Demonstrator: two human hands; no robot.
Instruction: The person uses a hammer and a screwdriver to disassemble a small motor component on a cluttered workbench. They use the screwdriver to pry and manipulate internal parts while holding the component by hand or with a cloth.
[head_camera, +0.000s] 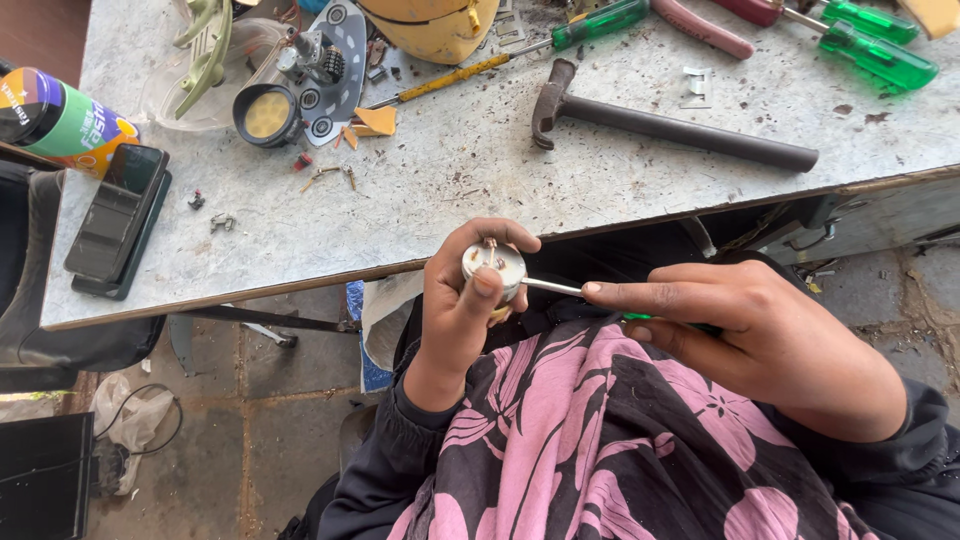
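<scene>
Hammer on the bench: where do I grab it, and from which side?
Probably the dark handle, at its bare middle, from above. The hammer lies flat on the bench, head left, handle running right and clear of the green screwdrivers. Both hands are occupied: left hand holds a white plug, right hand a screwdriver.

Hammer (670, 125) and screwdrivers (870, 45) crowd the table (450, 200); its near edge lies open.

One hammer (660, 125), one phone (115, 220), one can (55, 120), four screwdrivers on the table (500, 190).
</scene>
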